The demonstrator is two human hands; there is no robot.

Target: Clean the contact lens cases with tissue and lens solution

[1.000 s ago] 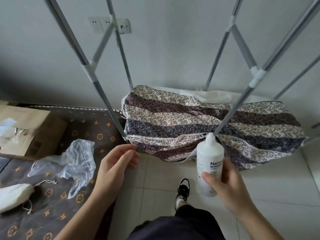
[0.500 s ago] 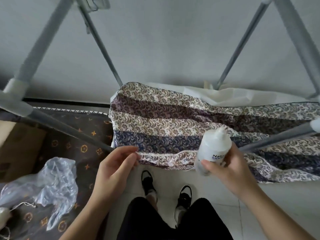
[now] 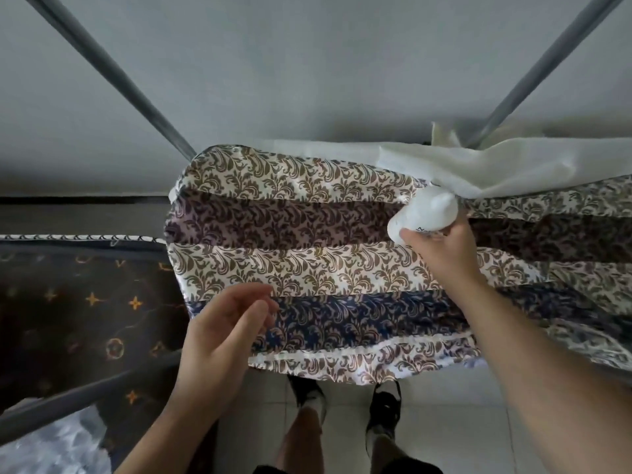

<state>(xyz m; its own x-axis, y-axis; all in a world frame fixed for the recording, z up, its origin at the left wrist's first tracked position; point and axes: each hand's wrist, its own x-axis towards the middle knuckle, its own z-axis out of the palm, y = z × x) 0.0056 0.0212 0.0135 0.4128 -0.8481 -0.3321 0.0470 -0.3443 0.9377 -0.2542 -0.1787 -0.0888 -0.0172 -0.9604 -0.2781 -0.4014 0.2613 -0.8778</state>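
My right hand (image 3: 441, 254) grips a white lens solution bottle (image 3: 424, 213), held out over the patterned striped fabric (image 3: 307, 241) with its capped tip pointing away from me. My left hand (image 3: 222, 333) hovers lower and to the left, above the fabric's near edge, with its fingers loosely bent and nothing in them. No lens case or tissue is in view.
Grey metal rack poles (image 3: 136, 94) cross in front of the grey wall. White cloth (image 3: 496, 165) lies on the fabric's far right. A dark patterned mat (image 3: 85, 302) sits left, with clear plastic (image 3: 51, 446) at its near corner. My feet (image 3: 345, 398) stand on floor tiles.
The view has moved forward over the fabric. My right hand has carried the bottle up and away towards the white cloth. My left hand stays open at the fabric's near edge.
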